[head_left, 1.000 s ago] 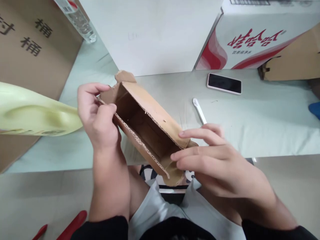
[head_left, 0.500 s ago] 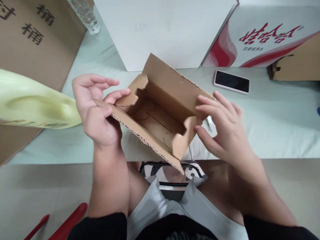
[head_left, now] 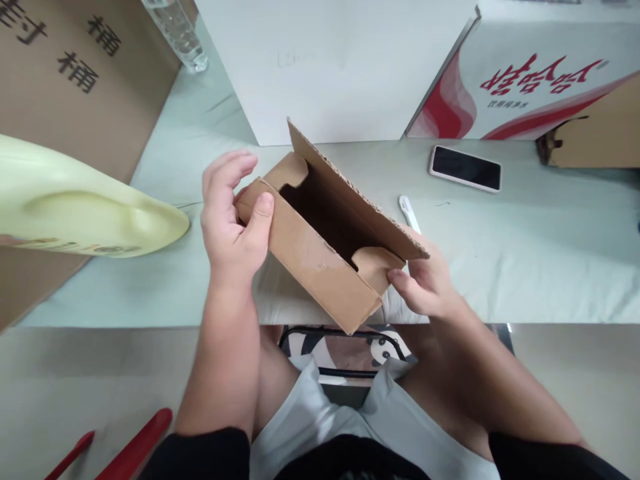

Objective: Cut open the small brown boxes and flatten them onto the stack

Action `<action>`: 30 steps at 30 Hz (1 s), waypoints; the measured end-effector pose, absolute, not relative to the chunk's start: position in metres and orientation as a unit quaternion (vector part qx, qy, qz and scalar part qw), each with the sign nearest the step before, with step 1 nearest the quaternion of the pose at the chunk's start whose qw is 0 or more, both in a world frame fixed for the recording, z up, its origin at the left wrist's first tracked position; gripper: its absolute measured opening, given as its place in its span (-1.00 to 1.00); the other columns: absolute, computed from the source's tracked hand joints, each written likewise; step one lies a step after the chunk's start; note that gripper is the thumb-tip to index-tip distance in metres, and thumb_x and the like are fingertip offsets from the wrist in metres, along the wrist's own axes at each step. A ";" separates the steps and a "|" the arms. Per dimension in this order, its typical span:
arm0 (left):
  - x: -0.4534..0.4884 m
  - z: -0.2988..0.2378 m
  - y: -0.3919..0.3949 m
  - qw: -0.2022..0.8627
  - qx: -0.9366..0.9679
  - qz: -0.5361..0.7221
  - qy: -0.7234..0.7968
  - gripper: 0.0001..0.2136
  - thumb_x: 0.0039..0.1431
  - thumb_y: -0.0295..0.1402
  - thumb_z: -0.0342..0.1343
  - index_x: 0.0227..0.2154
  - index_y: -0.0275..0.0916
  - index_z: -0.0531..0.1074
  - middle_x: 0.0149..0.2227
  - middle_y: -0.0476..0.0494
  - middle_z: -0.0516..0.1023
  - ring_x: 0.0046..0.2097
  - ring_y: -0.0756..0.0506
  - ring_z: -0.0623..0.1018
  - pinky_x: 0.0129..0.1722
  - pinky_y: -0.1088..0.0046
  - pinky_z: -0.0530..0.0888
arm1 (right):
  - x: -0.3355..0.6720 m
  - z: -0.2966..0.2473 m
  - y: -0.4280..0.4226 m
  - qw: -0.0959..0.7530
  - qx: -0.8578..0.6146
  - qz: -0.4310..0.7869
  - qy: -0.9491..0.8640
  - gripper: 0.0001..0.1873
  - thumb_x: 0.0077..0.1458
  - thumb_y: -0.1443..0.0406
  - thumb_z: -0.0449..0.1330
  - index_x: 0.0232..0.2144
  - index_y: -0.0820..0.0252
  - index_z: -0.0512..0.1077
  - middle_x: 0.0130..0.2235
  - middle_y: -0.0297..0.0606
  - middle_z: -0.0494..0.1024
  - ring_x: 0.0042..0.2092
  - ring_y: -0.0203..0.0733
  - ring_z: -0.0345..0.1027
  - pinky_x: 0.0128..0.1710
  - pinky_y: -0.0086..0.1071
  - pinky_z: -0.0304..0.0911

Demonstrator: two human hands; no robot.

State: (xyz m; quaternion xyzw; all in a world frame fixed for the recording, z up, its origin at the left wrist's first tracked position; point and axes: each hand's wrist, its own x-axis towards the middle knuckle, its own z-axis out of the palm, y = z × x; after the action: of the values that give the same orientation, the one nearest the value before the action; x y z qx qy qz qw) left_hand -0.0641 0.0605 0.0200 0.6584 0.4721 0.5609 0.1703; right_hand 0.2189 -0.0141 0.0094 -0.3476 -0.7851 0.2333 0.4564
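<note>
A small brown corrugated cardboard box [head_left: 313, 257] is held over the table's near edge, its top open and its lid flap standing up at the back. My left hand [head_left: 231, 217] grips the box's left end, thumb on the front wall and fingers curled over the side flap. My right hand [head_left: 425, 287] pinches the right end flap, with part of the hand hidden under the lid flap. The inside of the box is dark and looks empty.
A white pen-like tool [head_left: 409, 212] and a phone [head_left: 466, 168] lie on the pale table [head_left: 540, 253]. Behind stand a white box [head_left: 340, 67], a red-and-white carton [head_left: 530, 80], a large brown carton [head_left: 75, 87] and a clear bottle [head_left: 177, 33]. A pale yellow object [head_left: 85, 213] juts in from the left.
The front wall of the box has been folded upright and both side flaps turned in. My left hand shifted right onto the box's end; my right hand dropped to the right flap.
</note>
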 end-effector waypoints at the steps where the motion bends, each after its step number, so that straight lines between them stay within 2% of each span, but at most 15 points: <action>1: -0.064 0.019 0.060 0.170 0.659 0.566 0.465 -0.53 0.30 0.14 0.25 0.07 -0.05 0.48 0.20 -0.19 0.53 0.33 -0.25 0.50 0.34 0.05 0.48 | 0.218 0.009 -0.013 0.461 -0.338 0.235 -0.786 -0.38 0.40 0.20 0.06 0.46 -0.15 0.21 0.36 -0.20 0.50 0.35 0.03 0.44 0.31 0.00 0.45; 4: -0.061 0.015 0.059 0.171 0.653 0.587 0.448 -0.62 0.33 0.01 0.26 0.07 -0.05 0.50 0.16 -0.20 0.58 0.26 -0.23 0.57 0.33 0.08 0.51 | 0.217 0.009 -0.012 0.474 -0.330 0.227 -0.784 -0.33 0.39 0.24 0.07 0.49 -0.15 0.19 0.46 -0.19 0.37 0.43 0.04 0.34 0.39 0.05 0.37; 7: -0.059 0.013 0.059 0.176 0.645 0.597 0.444 -0.63 0.31 0.00 0.28 0.06 -0.03 0.51 0.09 -0.18 0.61 0.19 -0.24 0.62 0.31 0.06 0.52 | 0.217 0.007 -0.014 0.471 -0.326 0.220 -0.789 -0.34 0.38 0.26 0.07 0.47 -0.21 0.23 0.46 -0.18 0.36 0.38 0.05 0.41 0.34 0.08 0.43; 10: -0.060 0.014 0.060 0.178 0.650 0.592 0.443 -0.64 0.29 0.00 0.29 0.05 0.03 0.52 0.10 -0.15 0.61 0.19 -0.25 0.62 0.33 0.04 0.51 | 0.220 0.004 -0.014 0.468 -0.332 0.237 -0.784 -0.43 0.39 0.29 0.03 0.35 -0.25 0.41 0.43 -0.21 0.40 0.35 0.06 0.45 0.32 0.10 0.45; 12: -0.061 0.016 0.060 0.176 0.655 0.579 0.453 -0.68 0.30 -0.01 0.27 0.03 0.05 0.53 0.11 -0.14 0.60 0.21 -0.25 0.61 0.35 0.04 0.50 | 0.221 0.003 -0.013 0.460 -0.320 0.271 -0.782 -0.51 0.39 0.26 0.03 0.24 -0.19 0.53 0.42 -0.20 0.42 0.36 0.08 0.43 0.32 0.10 0.44; 15: -0.061 0.021 0.057 0.167 0.660 0.553 0.480 -0.78 0.33 -0.05 0.24 -0.06 0.06 0.59 0.12 -0.13 0.61 0.25 -0.26 0.58 0.38 0.05 0.47 | 0.221 0.004 -0.011 0.457 -0.296 0.314 -0.778 -0.56 0.40 0.18 0.05 0.19 -0.10 0.58 0.42 -0.15 0.40 0.37 0.10 0.40 0.30 0.10 0.44; 17: -0.060 0.024 0.054 0.158 0.674 0.542 0.476 -0.84 0.34 -0.14 0.22 -0.12 0.02 0.64 0.12 -0.12 0.63 0.21 -0.25 0.61 0.33 0.08 0.50 | 0.219 0.005 -0.010 0.460 -0.297 0.320 -0.773 -0.58 0.40 0.16 0.06 0.16 -0.06 0.59 0.41 -0.13 0.42 0.36 0.10 0.41 0.29 0.09 0.44; 20: -0.061 0.025 0.053 0.142 0.713 0.524 0.444 -0.81 0.32 -0.33 0.19 -0.16 -0.05 0.71 0.07 -0.12 0.70 0.12 -0.24 0.66 0.24 0.09 0.56 | 0.216 0.007 -0.010 0.455 -0.313 0.305 -0.776 -0.63 0.38 0.21 0.10 0.08 -0.01 0.62 0.37 -0.09 0.46 0.32 0.07 0.46 0.26 0.05 0.46; 23: -0.063 0.025 0.053 0.133 0.727 0.518 0.430 -0.77 0.29 -0.42 0.18 -0.17 -0.08 0.74 0.00 -0.12 0.75 0.08 -0.25 0.69 0.20 0.07 0.57 | 0.215 0.006 -0.012 0.458 -0.320 0.296 -0.775 -0.63 0.38 0.20 0.11 0.12 -0.01 0.58 0.36 -0.07 0.47 0.32 0.06 0.45 0.27 0.04 0.45; 27: -0.067 0.023 0.056 0.144 0.695 0.531 0.463 -0.76 0.22 -0.42 0.18 -0.18 -0.11 0.75 0.00 -0.10 0.76 0.06 -0.24 0.70 0.18 0.08 0.59 | 0.216 -0.006 -0.013 0.474 -0.354 0.347 -0.728 -0.44 0.42 -0.04 0.07 0.35 -0.05 0.33 0.40 -0.05 0.42 0.38 0.10 0.38 0.30 0.09 0.40; 30: -0.072 0.021 0.063 0.170 0.597 0.594 0.512 -0.72 0.07 -0.43 0.15 -0.25 -0.16 0.75 -0.04 -0.10 0.77 0.08 -0.25 0.69 0.24 0.08 0.57 | 0.216 -0.019 -0.011 0.461 -0.427 0.431 -0.648 -0.35 0.42 -0.16 -0.03 0.37 -0.04 0.24 0.41 -0.02 0.40 0.34 0.09 0.42 0.30 0.12 0.39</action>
State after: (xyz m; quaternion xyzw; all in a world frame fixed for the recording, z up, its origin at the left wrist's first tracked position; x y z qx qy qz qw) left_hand -0.0717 0.0628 0.0213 0.5967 0.5125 0.5936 0.1704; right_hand 0.2162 -0.0108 -0.0191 -0.4267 -0.6477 0.4315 0.4606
